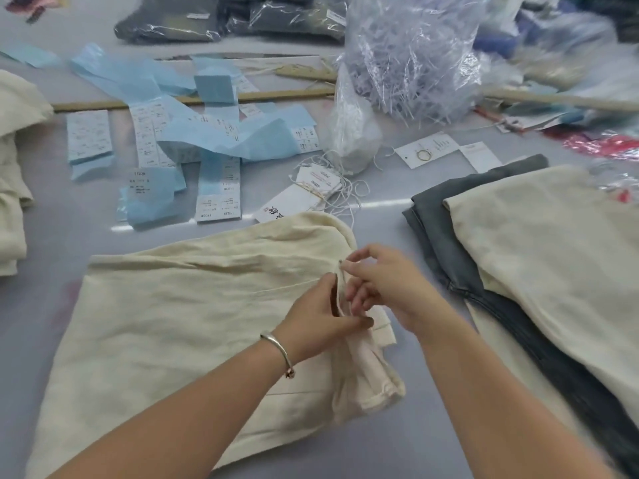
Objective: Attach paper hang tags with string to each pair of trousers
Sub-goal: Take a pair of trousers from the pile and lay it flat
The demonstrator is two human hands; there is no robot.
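Note:
A folded pair of cream trousers (179, 323) lies on the grey table in front of me, waistband to the right. My left hand (321, 316) grips the waistband fabric at its belt loop between thumb and fingers. My right hand (380, 281) pinches the same loop from the other side; whether a string is in its fingers I cannot tell. A bundle of white paper hang tags with string (321, 184) lies just beyond the trousers. Two more tags (435, 148) lie further right.
Stacked cream and grey trousers (518, 236) lie at the right. More cream trousers (14, 167) sit at the left edge. Blue label strips (193, 140) are scattered in the middle. A plastic bag of white strings and fasteners (397, 63) stands behind the tags.

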